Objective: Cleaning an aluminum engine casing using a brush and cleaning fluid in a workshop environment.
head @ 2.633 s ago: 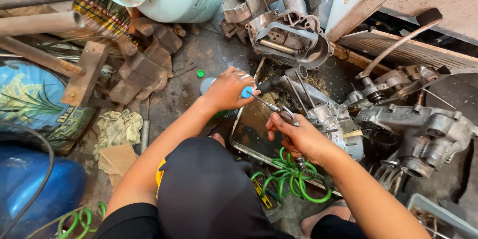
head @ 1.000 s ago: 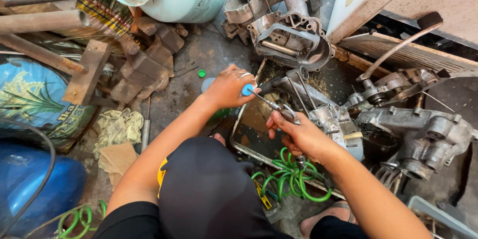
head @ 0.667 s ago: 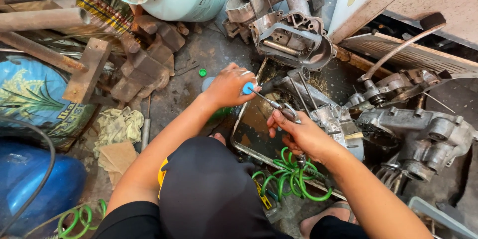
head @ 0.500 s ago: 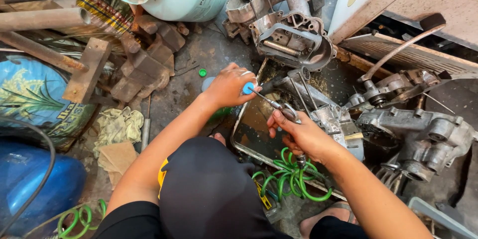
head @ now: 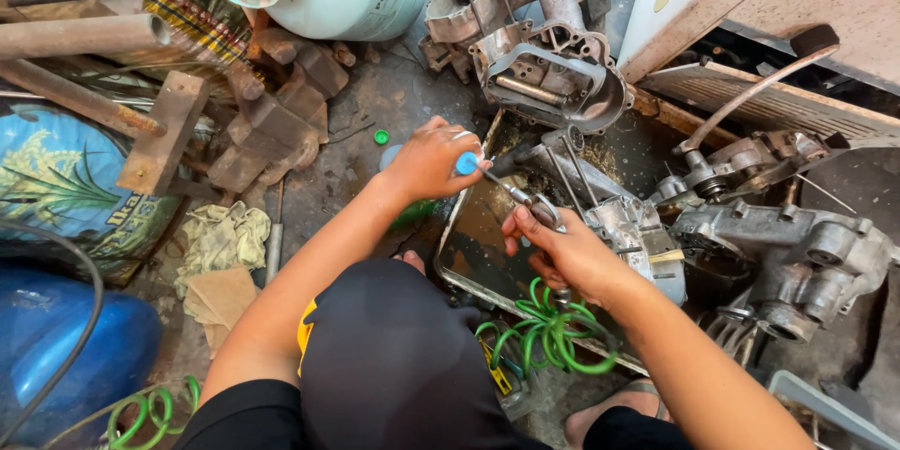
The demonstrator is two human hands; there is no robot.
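Head view: my left hand (head: 427,161) closes around a blue-capped bottle (head: 466,163), my right hand (head: 562,253) clenches a metal nozzle (head: 525,202) over the oily tray (head: 469,244); engine casings (head: 562,84) crowd ahead and right; the green coiled hose (head: 548,333) lies near; bare floor (head: 347,159) lies left.

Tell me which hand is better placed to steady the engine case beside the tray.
Right. The right hand grips an air blow gun right beside the engine case, nearly touching it. The left hand sits farther off, across the tray, holding a blue-capped bottle.
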